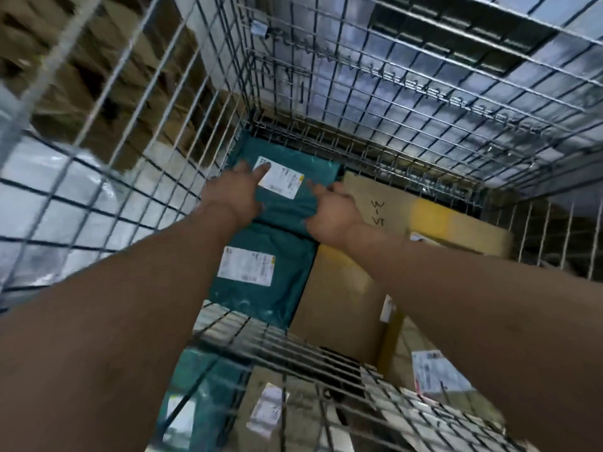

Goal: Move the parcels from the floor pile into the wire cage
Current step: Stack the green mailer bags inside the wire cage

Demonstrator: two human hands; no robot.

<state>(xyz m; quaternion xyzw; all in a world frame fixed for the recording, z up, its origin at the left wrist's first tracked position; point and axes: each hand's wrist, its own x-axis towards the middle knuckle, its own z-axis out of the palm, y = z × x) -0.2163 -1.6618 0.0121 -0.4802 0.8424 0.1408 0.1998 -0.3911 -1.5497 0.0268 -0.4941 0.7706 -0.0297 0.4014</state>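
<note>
Both my arms reach down into the wire cage [408, 102]. A teal plastic parcel [287, 158] with a white label lies in the far left corner of the cage. My left hand [236, 192] rests on its left side, one straight finger touching the label. My right hand [329, 210] touches its right edge with a finger pointing forward. A second teal parcel [277, 288] with a white label lies just in front of the first. To the right lie brown cardboard boxes [424, 216], one with yellow tape.
The cage's near wire wall [293, 360] crosses the bottom of the view, with more parcels [437, 373] behind it. Stacked cardboard boxes [107, 79] and white wrapped goods [49, 197] show through the left mesh wall.
</note>
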